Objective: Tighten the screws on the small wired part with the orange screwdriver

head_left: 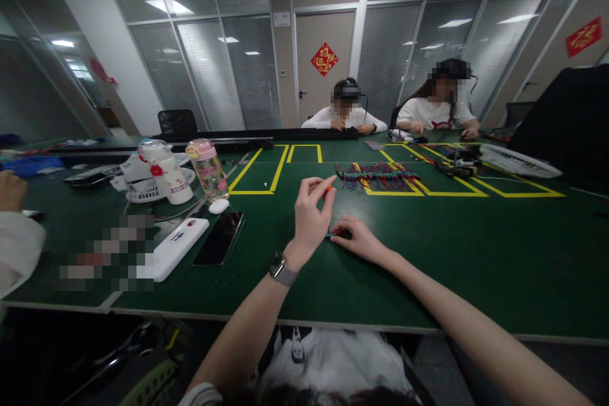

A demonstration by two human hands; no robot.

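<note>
Raised over the green table (428, 285), my left hand (310, 219) pinches a small orange piece (328, 189) between thumb and fingers. Just right of and below it, my right hand (356, 238) rests low near the tabletop. Its thumb and fingers are closed on a small green piece (329, 236), too small to name exactly. The two hands are close together but do not visibly touch. Beyond them lies a row of small green parts with many thin red and blue wires (380, 176).
Left of my hands lie a black phone (219, 238), a white power bank (178, 248) and a white oval case (219, 206). A pink-lidded bottle (208, 171) and a white jug (166, 174) stand behind. Yellow tape (252, 192) marks the table. Other people sit opposite and at left.
</note>
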